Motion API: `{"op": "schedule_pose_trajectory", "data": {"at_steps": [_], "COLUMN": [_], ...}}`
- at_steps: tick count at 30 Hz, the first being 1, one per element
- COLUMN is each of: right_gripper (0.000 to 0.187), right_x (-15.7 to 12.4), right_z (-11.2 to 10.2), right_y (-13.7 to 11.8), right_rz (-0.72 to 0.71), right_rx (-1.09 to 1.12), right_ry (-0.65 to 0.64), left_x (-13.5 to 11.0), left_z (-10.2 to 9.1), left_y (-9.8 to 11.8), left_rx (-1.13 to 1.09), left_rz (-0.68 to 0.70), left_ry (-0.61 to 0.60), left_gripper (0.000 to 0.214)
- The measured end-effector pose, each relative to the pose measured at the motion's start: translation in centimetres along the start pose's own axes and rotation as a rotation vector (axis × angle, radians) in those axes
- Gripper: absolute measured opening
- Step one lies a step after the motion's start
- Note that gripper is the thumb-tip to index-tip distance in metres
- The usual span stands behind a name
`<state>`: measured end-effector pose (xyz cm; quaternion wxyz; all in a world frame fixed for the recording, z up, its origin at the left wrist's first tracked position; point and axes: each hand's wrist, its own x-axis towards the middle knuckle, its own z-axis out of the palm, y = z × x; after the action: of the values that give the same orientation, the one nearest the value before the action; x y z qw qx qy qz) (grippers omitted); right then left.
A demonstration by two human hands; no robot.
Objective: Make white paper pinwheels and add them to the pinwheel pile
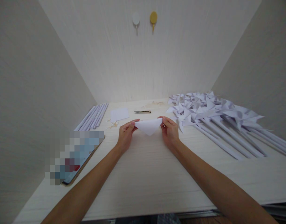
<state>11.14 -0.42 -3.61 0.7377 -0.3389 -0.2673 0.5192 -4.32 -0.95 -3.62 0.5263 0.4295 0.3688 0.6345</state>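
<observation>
A white sheet of paper (149, 126), folded into a triangle, is stretched between my hands above the table, its point facing me. My left hand (126, 134) pinches the left corner between thumb and fingers. At the right corner, my right hand (169, 130) grips it the same way. Beyond the paper lie a pair of thread snips (142, 112) and, further left, a flat stack or sheet of white paper (119, 114). Small tan bits (114, 124) are scattered near that sheet.
Many white paper pinwheels (203, 109) on rolled paper sticks (229, 137) are piled at the right. Several paper tubes (93, 116) lie at the back left. A phone or tablet (83, 158), partly blurred, rests at the left. Two hooks, white (136, 19) and yellow (153, 18), are on the back wall.
</observation>
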Motion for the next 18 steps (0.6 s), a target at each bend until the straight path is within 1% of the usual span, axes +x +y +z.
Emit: {"op": "schedule_pose_trajectory", "data": {"at_steps": [6, 13, 18], "right_gripper": [0.01, 0.015, 0.013], "right_x": [0.27, 0.04, 0.16], "right_z": [-0.23, -0.12, -0.39], "right_y": [0.41, 0.26, 0.43], "right_rz": [-0.03, 0.064, 0.027], "right_rx": [-0.085, -0.139, -0.207], "right_ry": [0.016, 0.014, -0.019], "left_x": [0.07, 0.18, 0.15], "left_z": [-0.1, -0.29, -0.22], "left_y": [-0.12, -0.25, -0.04], "left_rx": [0.011, 0.02, -0.011], "left_rz": [0.003, 0.008, -0.009], "left_ry": [0.018, 0.024, 0.048], "left_gripper": [0.024, 0.026, 0.027]}}
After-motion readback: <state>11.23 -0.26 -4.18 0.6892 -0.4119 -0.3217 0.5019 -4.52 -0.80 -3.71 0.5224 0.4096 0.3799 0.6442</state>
